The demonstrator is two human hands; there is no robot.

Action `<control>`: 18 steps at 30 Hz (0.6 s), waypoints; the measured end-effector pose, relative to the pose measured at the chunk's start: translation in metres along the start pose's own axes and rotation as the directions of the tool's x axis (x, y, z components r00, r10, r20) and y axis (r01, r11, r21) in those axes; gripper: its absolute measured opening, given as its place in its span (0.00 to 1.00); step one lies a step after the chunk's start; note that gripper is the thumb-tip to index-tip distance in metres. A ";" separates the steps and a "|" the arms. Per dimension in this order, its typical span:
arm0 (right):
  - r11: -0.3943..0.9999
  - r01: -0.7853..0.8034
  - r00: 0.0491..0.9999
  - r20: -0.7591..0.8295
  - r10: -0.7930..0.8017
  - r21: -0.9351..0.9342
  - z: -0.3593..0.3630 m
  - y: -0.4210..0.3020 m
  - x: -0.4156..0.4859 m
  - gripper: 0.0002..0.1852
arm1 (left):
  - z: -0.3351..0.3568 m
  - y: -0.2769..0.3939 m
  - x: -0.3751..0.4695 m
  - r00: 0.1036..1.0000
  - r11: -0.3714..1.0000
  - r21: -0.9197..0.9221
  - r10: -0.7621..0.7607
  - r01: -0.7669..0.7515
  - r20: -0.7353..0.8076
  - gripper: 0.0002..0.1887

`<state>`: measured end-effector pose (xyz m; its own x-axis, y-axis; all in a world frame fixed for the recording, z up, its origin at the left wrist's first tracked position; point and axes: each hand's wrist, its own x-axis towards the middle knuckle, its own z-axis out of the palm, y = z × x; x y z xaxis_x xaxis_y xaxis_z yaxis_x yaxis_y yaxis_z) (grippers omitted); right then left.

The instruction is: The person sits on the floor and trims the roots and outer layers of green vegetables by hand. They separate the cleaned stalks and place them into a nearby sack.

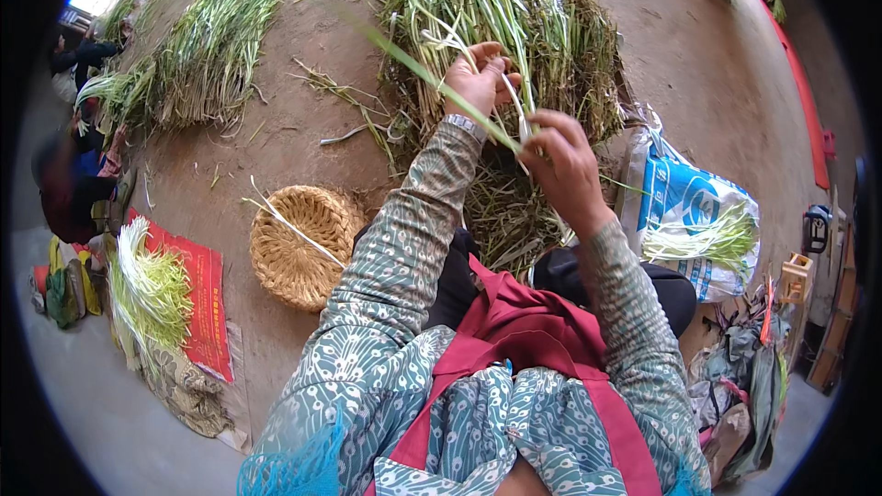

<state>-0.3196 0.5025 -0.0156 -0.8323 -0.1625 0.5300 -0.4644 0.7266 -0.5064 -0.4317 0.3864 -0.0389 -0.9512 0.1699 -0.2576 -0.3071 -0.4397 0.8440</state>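
Observation:
My left hand grips pale stalks of a leafy green plant between its thumb and fingers, over the front of a large heap of green stalks. To its lower right, my right hand pinches a white stem with its fingertips. A long green leaf, blurred, runs from near my right fingertips to the upper left, past my left wrist. Loose trimmed leaves lie below my hands, between my knees. The palm side of my right hand is hidden.
A round woven straw seat stands at left. Pale stalks lie beside a red sheet; more lie on a blue and white sack at right. Another green heap and people are at far left.

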 end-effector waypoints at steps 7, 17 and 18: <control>0.984 -0.149 0.864 0.497 0.083 0.096 -0.024 -0.010 -0.100 0.09 | -0.014 0.014 0.009 0.989 0.985 0.130 0.126 -0.116 -0.075 0.12; 0.855 -0.263 -0.048 0.892 0.450 -0.446 0.014 0.075 -0.230 0.13 | -0.024 0.038 0.014 0.925 0.930 0.022 0.367 -0.366 -0.102 0.23; 0.862 -0.257 0.097 0.876 0.472 -0.436 0.014 0.072 -0.211 0.14 | -0.028 0.042 0.010 0.942 0.947 0.008 0.320 -0.321 -0.105 0.21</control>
<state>-0.1821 0.5802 -0.1734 -0.5649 -0.2578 -0.7838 -0.0543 0.9595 -0.2765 -0.4552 0.3447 -0.0195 -0.9970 -0.0736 -0.0218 0.0148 -0.4634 0.8860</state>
